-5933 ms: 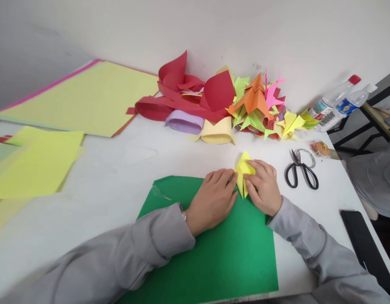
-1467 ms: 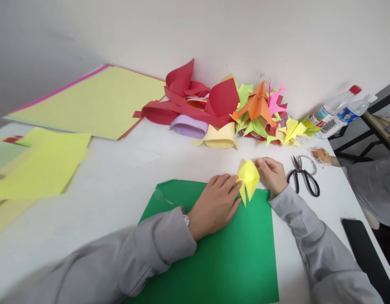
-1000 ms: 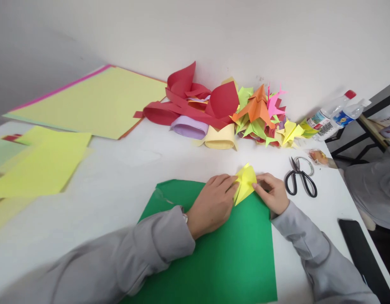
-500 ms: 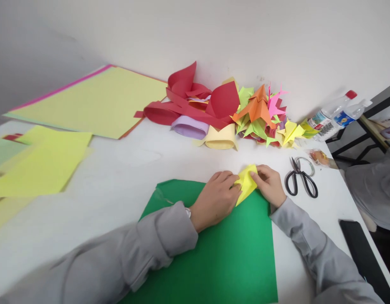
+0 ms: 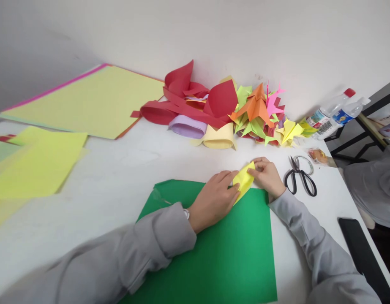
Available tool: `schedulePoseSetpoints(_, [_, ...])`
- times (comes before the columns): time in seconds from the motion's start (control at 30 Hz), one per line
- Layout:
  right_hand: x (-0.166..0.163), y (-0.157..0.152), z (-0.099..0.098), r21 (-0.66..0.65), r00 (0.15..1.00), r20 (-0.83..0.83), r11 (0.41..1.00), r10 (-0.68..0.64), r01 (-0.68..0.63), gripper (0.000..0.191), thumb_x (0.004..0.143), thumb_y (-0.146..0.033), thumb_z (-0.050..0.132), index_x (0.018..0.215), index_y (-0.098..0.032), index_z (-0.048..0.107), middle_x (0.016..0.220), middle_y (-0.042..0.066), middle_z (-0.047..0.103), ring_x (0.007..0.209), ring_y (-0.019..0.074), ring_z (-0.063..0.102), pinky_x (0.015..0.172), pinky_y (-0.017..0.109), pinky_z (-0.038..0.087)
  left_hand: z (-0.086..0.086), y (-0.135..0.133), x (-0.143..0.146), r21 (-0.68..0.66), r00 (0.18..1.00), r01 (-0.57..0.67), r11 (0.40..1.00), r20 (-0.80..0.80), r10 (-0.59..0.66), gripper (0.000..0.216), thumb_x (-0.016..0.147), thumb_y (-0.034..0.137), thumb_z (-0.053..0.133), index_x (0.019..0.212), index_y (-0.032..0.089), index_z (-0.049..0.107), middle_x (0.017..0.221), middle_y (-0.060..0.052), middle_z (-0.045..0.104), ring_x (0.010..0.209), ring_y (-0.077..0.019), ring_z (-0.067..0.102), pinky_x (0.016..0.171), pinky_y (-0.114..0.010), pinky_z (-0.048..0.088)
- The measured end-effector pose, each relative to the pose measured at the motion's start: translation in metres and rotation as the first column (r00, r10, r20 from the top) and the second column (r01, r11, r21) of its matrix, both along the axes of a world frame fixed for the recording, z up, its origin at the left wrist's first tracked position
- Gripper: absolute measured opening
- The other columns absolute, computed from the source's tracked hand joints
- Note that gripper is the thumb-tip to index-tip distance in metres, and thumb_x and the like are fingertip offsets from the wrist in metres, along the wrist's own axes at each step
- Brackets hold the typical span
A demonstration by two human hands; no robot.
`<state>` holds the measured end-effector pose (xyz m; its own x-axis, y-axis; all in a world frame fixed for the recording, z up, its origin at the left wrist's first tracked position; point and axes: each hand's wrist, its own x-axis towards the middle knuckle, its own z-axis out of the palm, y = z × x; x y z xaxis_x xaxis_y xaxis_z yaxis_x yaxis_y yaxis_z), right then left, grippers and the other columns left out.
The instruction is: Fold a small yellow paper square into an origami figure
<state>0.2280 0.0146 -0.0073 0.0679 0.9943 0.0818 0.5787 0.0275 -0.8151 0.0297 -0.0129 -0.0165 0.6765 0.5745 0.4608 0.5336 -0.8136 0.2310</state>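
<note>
A small folded piece of yellow paper [image 5: 244, 180] is held between both hands above the far edge of a green sheet [image 5: 233, 253]. My left hand [image 5: 214, 200] has its fingers closed on the paper's left side, with the fingertips partly hidden. My right hand [image 5: 268, 176] pinches the upper right corner between thumb and fingers. Just right of that hand lie black-handled scissors [image 5: 299, 175], blades pointing away, beside a roll of clear tape [image 5: 309, 162].
Behind are red paper shapes [image 5: 222, 99], a cream paper ring [image 5: 218, 136] and folded paper figures [image 5: 256, 107]. Large pale yellow sheets [image 5: 87, 103] and loose yellow paper [image 5: 39, 164] lie left. Plastic bottles [image 5: 334, 112], a black flat object [image 5: 362, 253] and another person's sleeve [image 5: 372, 185] are right.
The yellow paper now looks narrower, its upper part folded over. My right hand has shifted slightly left and up with the corner. The whole view has moved a little.
</note>
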Motion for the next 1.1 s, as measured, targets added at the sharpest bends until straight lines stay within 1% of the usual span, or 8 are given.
schedulePoseSetpoints(0.13, [0.000, 0.004, -0.002, -0.013, 1.000, 0.005, 1.000, -0.026, 0.026, 0.010, 0.064, -0.022, 0.065, 0.054, -0.020, 0.064, 0.086, 0.004, 0.060, 0.085, 0.0186, 0.059, 0.084, 0.033, 0.044, -0.001, 0.000, 0.001, 0.008, 1.000, 0.010, 1.000, 0.006, -0.010, 0.023, 0.092, 0.020, 0.046, 0.092, 0.011, 0.067, 0.117, -0.017, 0.061, 0.104, -0.0266, 0.053, 0.085, -0.044, 0.051])
schedulePoseSetpoints(0.33, [0.000, 0.008, -0.004, -0.006, 0.997, 0.045, 0.998, -0.056, 0.056, 0.011, 0.064, -0.019, 0.063, 0.053, -0.019, 0.063, 0.083, 0.003, 0.062, 0.079, 0.0174, 0.059, 0.080, 0.032, 0.046, -0.005, 0.003, 0.001, 0.007, 0.999, 0.049, 0.999, 0.015, -0.049, 0.023, 0.092, 0.018, 0.045, 0.092, 0.012, 0.067, 0.115, -0.013, 0.064, 0.105, -0.0256, 0.055, 0.086, -0.043, 0.051])
schedulePoseSetpoints(0.43, [-0.001, 0.009, -0.004, -0.010, 0.995, 0.059, 0.997, -0.081, 0.082, 0.008, 0.063, -0.018, 0.064, 0.054, -0.019, 0.064, 0.081, 0.003, 0.062, 0.077, 0.0173, 0.059, 0.078, 0.032, 0.047, -0.007, 0.003, 0.001, 0.002, 0.997, 0.077, 0.997, 0.020, -0.077, 0.024, 0.093, 0.018, 0.044, 0.093, 0.010, 0.066, 0.114, -0.013, 0.065, 0.106, -0.0254, 0.055, 0.089, -0.043, 0.051])
schedulePoseSetpoints(0.57, [-0.002, 0.010, -0.003, -0.015, 0.992, 0.061, 0.994, -0.107, 0.109, 0.007, 0.063, -0.018, 0.063, 0.056, -0.019, 0.065, 0.078, 0.003, 0.062, 0.074, 0.0169, 0.059, 0.076, 0.031, 0.048, -0.007, 0.004, 0.002, 0.001, 0.992, 0.121, 0.993, 0.035, -0.121, 0.028, 0.094, 0.018, 0.040, 0.089, 0.009, 0.067, 0.114, -0.014, 0.065, 0.108, -0.0238, 0.056, 0.094, -0.042, 0.049])
schedulePoseSetpoints(0.67, [-0.002, 0.010, -0.003, -0.016, 0.992, 0.060, 0.993, -0.112, 0.113, 0.009, 0.065, -0.020, 0.062, 0.056, -0.019, 0.065, 0.077, 0.003, 0.063, 0.072, 0.0170, 0.059, 0.074, 0.031, 0.048, -0.006, 0.006, 0.003, -0.004, 0.990, 0.131, 0.991, 0.056, -0.131, 0.030, 0.095, 0.017, 0.039, 0.086, 0.011, 0.067, 0.111, -0.012, 0.066, 0.105, -0.0227, 0.057, 0.092, -0.041, 0.050])
schedulePoseSetpoints(0.9, [-0.002, 0.010, -0.005, -0.022, 0.991, 0.063, 0.993, -0.117, 0.118, 0.011, 0.067, -0.020, 0.060, 0.057, -0.018, 0.065, 0.078, 0.003, 0.064, 0.072, 0.0165, 0.060, 0.071, 0.029, 0.048, 0.000, 0.008, 0.004, -0.062, 0.997, 0.080, 0.995, 0.012, -0.079, 0.031, 0.095, 0.020, 0.038, 0.088, 0.009, 0.066, 0.122, -0.018, 0.059, 0.105, -0.0250, 0.055, 0.090, -0.044, 0.049])
schedulePoseSetpoints(1.0, [-0.002, 0.010, -0.004, -0.022, 0.990, 0.073, 0.992, -0.119, 0.121, 0.012, 0.068, -0.021, 0.060, 0.059, -0.018, 0.067, 0.077, 0.004, 0.064, 0.072, 0.0167, 0.060, 0.072, 0.029, 0.048, -0.001, 0.007, 0.005, -0.043, 0.995, 0.092, 0.995, -0.040, -0.094, 0.030, 0.095, 0.020, 0.039, 0.083, 0.009, 0.065, 0.124, -0.020, 0.058, 0.104, -0.0257, 0.055, 0.089, -0.045, 0.048])
schedulePoseSetpoints(1.1, [-0.002, 0.011, -0.002, -0.025, 0.989, 0.082, 0.992, -0.119, 0.122, 0.011, 0.069, -0.022, 0.061, 0.067, -0.017, 0.070, 0.079, 0.005, 0.065, 0.072, 0.0171, 0.060, 0.072, 0.030, 0.048, -0.003, 0.007, 0.006, -0.011, 0.994, 0.090, 0.996, -0.055, -0.091, 0.030, 0.095, 0.021, 0.040, 0.083, 0.009, 0.064, 0.124, -0.020, 0.058, 0.104, -0.0259, 0.055, 0.087, -0.045, 0.049])
